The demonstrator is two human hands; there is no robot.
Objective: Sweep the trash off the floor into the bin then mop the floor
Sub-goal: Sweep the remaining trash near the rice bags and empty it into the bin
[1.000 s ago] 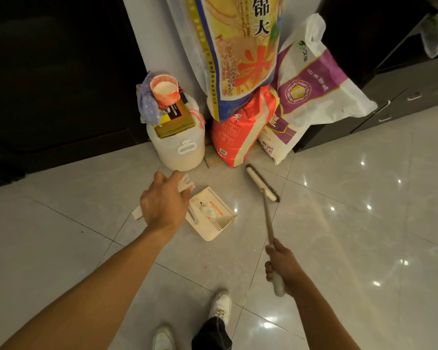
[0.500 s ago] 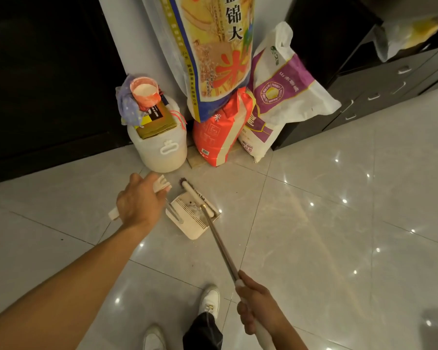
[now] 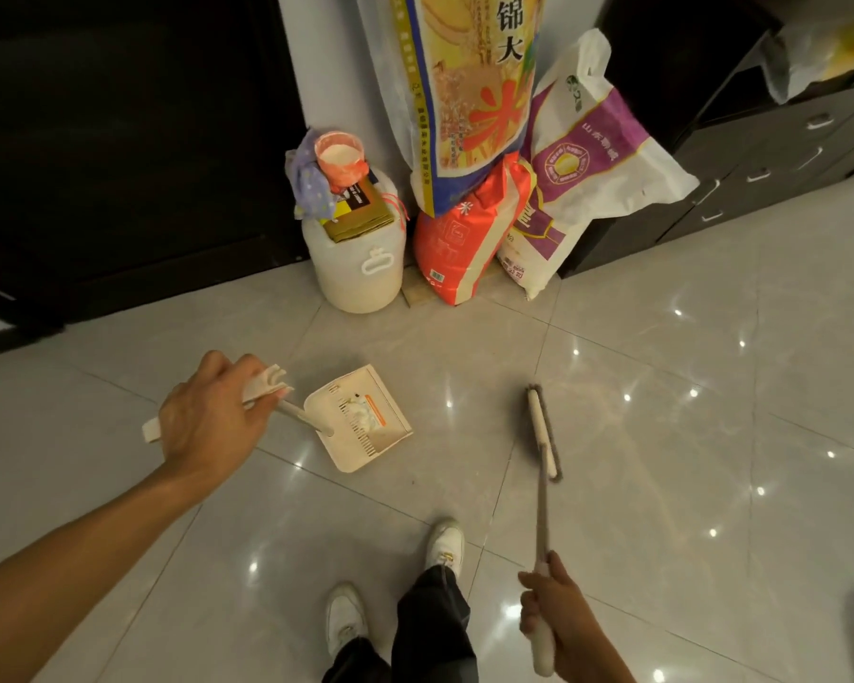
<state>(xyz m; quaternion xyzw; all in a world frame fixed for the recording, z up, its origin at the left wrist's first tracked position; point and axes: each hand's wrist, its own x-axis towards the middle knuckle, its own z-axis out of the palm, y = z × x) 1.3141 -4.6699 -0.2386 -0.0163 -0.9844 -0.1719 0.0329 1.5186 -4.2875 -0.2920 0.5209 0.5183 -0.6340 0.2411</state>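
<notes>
Sweeping seems nearly done: left hand point(image 3: 208, 421) grips the dustpan point(image 3: 361, 419), crumpled trash point(image 3: 366, 416) inside, just beyond its knuckles; right hand point(image 3: 560, 616) clasps the broom point(image 3: 542, 431) handle. Next, carry the pan level to the bin.

The broom point(image 3: 542, 431), whose head lay across the dustpan point(image 3: 366, 419) half a second ago, now rests on the floor point(image 3: 661, 436) well to the right of it, exposing the white trash point(image 3: 363, 414) in the pan, with the right hand point(image 3: 558, 618) shifted right.
</notes>
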